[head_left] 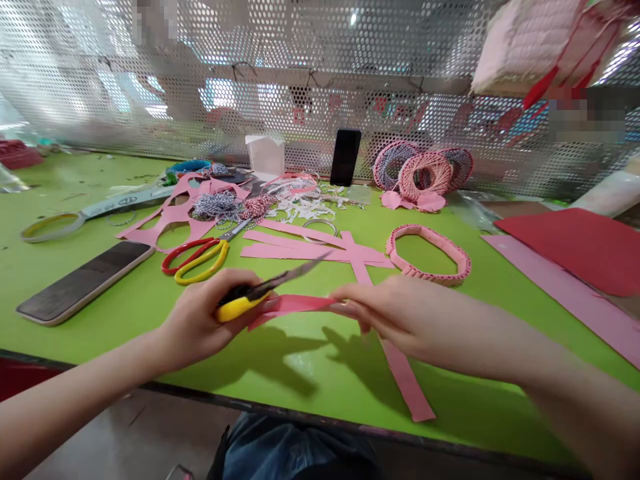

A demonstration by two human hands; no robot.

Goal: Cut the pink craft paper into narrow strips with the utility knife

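My left hand (pixel 215 313) is closed around scissors with a black and yellow handle (pixel 240 307); their dark blades point up to the right. Its fingertips also pinch one end of a pink paper strip (pixel 300 305). The strip's other end sits between the thumb and fingers of my right hand (pixel 383 310). Stretched between both hands, it hangs just above the green table (pixel 320 393). Beyond the hands, several lighter pink strips (pixel 290 250) lie crossed over one another, and one long strip (pixel 407 383) runs under my right hand towards the table's front.
Red-and-yellow scissors (pixel 200 260), a phone (pixel 87 280) and large shears (pixel 125 203) lie left. A pink ring band (pixel 463 267) lies right of centre, near red sheets (pixel 575 247). Woven rings (pixel 425 175) and an upright black phone (pixel 345 158) stand by the perforated metal panel (pixel 280 53).
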